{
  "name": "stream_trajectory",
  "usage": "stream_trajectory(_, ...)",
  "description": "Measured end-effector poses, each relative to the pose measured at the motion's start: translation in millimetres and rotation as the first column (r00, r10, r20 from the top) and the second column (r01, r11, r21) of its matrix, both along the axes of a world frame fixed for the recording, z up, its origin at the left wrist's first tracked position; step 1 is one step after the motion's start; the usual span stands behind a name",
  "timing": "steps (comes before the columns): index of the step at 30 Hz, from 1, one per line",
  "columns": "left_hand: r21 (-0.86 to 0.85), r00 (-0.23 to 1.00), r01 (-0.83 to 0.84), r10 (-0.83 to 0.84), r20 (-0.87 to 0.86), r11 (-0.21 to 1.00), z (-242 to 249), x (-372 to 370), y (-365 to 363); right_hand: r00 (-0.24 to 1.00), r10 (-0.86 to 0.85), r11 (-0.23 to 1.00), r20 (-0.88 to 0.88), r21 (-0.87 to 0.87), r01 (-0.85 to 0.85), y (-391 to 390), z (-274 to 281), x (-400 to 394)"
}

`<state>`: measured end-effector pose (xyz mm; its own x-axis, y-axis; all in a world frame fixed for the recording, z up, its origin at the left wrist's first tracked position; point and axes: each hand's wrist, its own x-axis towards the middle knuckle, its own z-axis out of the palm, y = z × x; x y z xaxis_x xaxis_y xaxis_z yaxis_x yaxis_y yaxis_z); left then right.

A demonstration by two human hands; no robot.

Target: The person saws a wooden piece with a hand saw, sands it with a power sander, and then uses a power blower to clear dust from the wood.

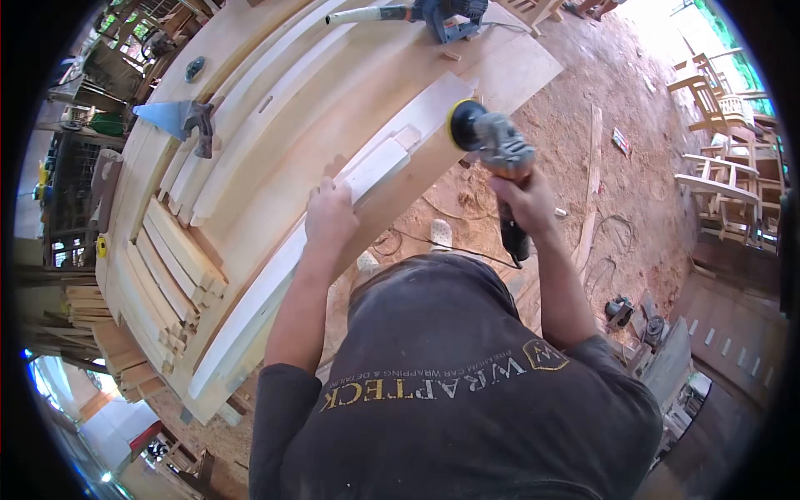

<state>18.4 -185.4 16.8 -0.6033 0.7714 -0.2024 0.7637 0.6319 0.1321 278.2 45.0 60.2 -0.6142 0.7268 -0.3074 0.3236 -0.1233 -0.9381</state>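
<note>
My right hand point(529, 202) is wrapped round an angle grinder point(504, 146), its body dusty grey. A round disc pad with a yellow edge point(464, 125) is at its head, held beyond the far end of the work and right by the bench edge. My left hand point(331, 214) grips a pale piece of wood point(377, 171) with a stepped, narrower end, its fingers curled over the near part and hiding it. That piece lies along a long pale board point(250, 332) near the bench's front edge.
Long boards cover the workbench point(325, 125), with a hammer point(200, 129) and a blue power tool point(450, 18) on top. Stacked wood strips point(158, 283) are at the left. Wooden chairs point(721, 179) stand right. A cord point(467, 250) runs before me over the dusty floor point(642, 192).
</note>
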Motion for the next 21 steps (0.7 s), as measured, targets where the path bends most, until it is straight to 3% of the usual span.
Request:
stream_trajectory(1,-0.011,1.0,-0.002,0.002,0.0,1.0,-3,0,2,1.0,-0.003,1.0,0.01,0.004,0.003,-6,6,-10)
stream_trajectory(3,-0.009,0.999,0.003,-0.002,0.045,1.0,9,0,3,0.986,0.066,0.969,0.154,0.224,-0.1,-18,14,-25)
stream_trajectory(6,-0.003,0.995,0.008,-0.007,0.099,1.0,15,-5,3,0.981,0.072,0.975,0.182,0.194,-0.108,-25,29,-43)
stream_trajectory(10,-0.004,0.988,0.016,-0.016,0.151,1.0,20,-9,3,0.961,0.123,0.935,0.248,0.296,-0.196,-18,3,-52)
stream_trajectory(21,0.02,0.991,0.016,-0.018,0.136,1.0,16,-5,2,0.914,0.151,0.903,0.377,0.324,-0.282,-17,16,-65)
